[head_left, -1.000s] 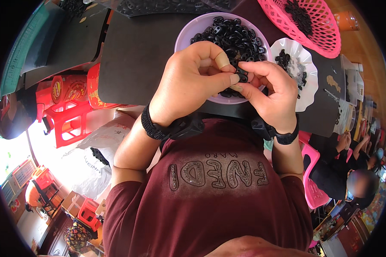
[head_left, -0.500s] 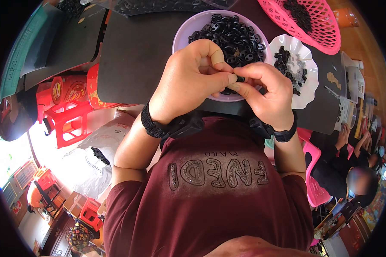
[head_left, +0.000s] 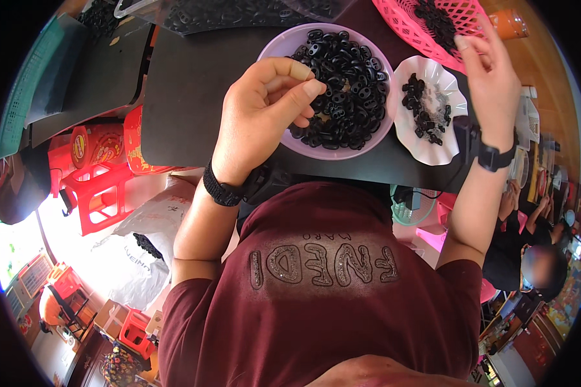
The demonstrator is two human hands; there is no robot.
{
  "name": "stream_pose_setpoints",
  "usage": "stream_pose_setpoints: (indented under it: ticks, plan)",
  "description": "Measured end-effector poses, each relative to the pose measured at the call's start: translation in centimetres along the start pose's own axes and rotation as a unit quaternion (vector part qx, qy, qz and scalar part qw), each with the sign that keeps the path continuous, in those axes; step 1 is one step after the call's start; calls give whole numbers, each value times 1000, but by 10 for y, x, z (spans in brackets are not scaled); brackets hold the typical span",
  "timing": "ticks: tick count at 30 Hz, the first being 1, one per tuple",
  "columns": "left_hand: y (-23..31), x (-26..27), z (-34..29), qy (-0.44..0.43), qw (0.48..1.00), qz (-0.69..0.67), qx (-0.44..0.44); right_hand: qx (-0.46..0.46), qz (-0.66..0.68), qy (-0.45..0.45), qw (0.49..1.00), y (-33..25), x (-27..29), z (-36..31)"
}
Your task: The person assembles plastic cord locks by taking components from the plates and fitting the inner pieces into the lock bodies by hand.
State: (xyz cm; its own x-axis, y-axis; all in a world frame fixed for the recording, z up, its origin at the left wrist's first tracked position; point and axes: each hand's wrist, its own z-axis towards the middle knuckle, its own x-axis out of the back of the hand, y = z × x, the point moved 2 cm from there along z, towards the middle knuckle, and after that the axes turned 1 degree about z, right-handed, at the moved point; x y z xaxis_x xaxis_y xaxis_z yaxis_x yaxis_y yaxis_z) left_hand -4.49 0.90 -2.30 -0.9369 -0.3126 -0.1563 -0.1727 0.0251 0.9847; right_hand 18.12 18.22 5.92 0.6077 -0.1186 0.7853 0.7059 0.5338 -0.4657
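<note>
Maroon cloth of the person's shirt [head_left: 361, 322] lies nearest, with a white sack [head_left: 168, 213] to its left and a red stool [head_left: 75, 197] beyond the sack. Past the shirt, a dark table [head_left: 187, 97] bears a lilac bowl [head_left: 274, 48] heaped with black two-holed pieces [head_left: 339, 97]. The left hand [head_left: 258, 109] hangs over the bowl's left side, thumb and forefinger tips drawn close together; whether a piece sits between them cannot be told. Just right of the bowl is a scalloped white dish [head_left: 432, 153] holding smaller black parts [head_left: 414, 90]. Farther right, the right hand [head_left: 494, 84] is at the near right edge of a pink mesh basket [head_left: 400, 26], thumb and fingers apart; contact with the rim is unclear. Dark pieces [head_left: 438, 26] lie in the basket. Beyond the bowl stands a clear tub [head_left: 181, 26] of black pieces; an orange container [head_left: 509, 24] is at far right.
</note>
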Motion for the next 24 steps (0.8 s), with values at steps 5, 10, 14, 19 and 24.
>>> stream_pose_setpoints:
  ticks: [5, 10, 14, 19, 24]
  plan:
    - [-1, 3, 0, -5, 1000, -5, -2, 180, 61, -151, 970, -24, -47, -31]
    - [0, 2, 1, 0, 1000, -6, 7, 271, -33, -223, 936, -40, -84, -41]
    - [-1, 4, 0, -2, 1000, -14, 2, 293, -61, -262, 918, -45, -91, -31]
    - [-3, 5, -1, -6, 1000, -27, 1, 305, -109, -322, 890, -50, -91, -22]
    - [-3, 5, 0, -12, 1000, -28, -7, 257, -101, -383, 882, -48, -96, -12]
